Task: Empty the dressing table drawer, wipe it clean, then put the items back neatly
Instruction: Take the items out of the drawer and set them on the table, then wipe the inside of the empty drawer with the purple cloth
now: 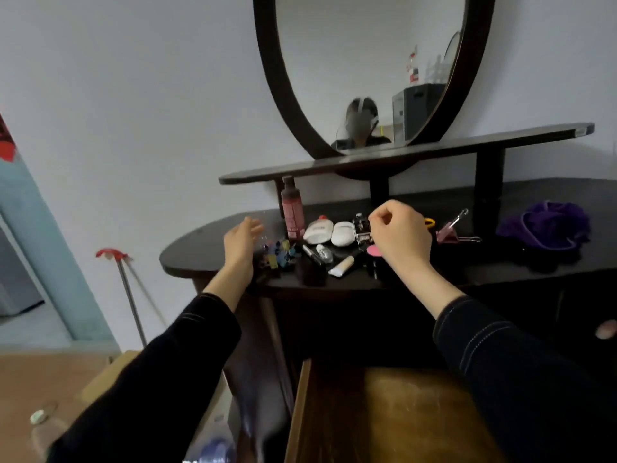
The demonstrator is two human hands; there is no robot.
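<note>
Left hand (241, 237) fingers spread; right hand (400, 233) fingers curled, contents unclear. Small beige plastic tube (343, 264): light, slick, pinch mid-body.

Dark tabletop (187, 259), purple pouf (544, 225), reddish bottle (293, 208), perhaps multicoloured clips (278, 253).

Open drawer (400, 416), cosmetics (334, 235) on dark tabletop (494, 262)

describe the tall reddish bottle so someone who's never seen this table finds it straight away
Find the big oval mirror, then the narrow dark shelf under it. Below that shelf's left end, a tall reddish bottle stands upright on the dark table. Everything beside it is small and lies flat, like the two white items to its right.
</note>
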